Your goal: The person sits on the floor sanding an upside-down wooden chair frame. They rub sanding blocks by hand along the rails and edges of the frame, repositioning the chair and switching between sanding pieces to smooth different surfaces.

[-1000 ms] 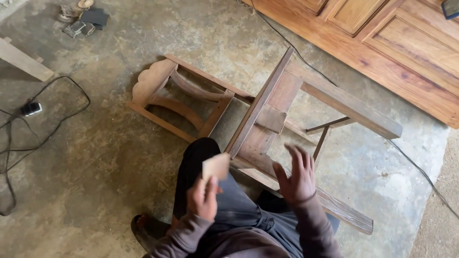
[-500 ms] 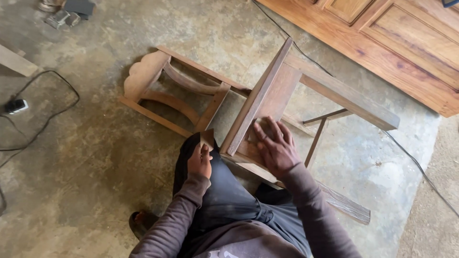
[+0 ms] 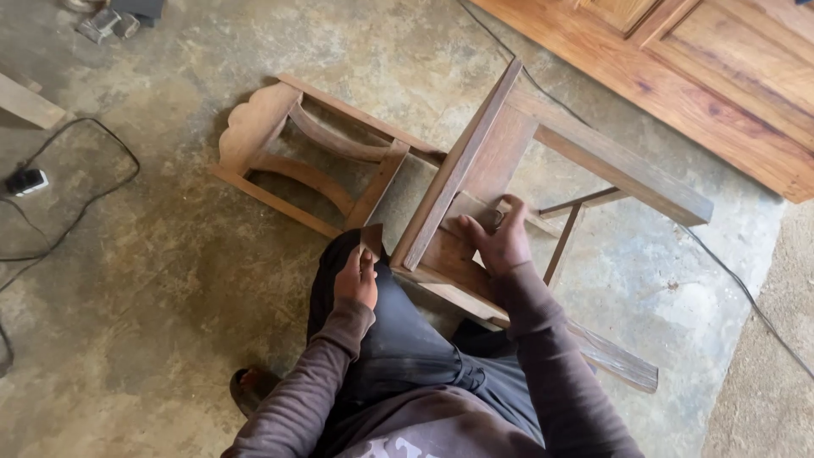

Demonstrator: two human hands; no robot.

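A wooden chair lies tipped on its side on the concrete floor, its seat frame up against the person's knees and its carved backrest stretched away to the left of the fingers. The right hand lies flat on the underside of the seat frame, fingers spread and curled over a small wooden block set in the frame's corner, touching the wood. The left hand sits just left of the frame's near edge, on the person's dark trouser leg, its fingers pressed together around a small folded piece of sandpaper (brownish, its upper edge poking out above the knuckles). The two hands are near each other, with the seat rail between them.

Beyond the right fingers a thick chair rail runs off to the right, with thin stretchers below it. Further out, at the top right, a panelled wooden door lies flat on the floor. Well off to the left of the left fingers, a black cable loops across the concrete to a small plug block. A shoe shows below the left arm.
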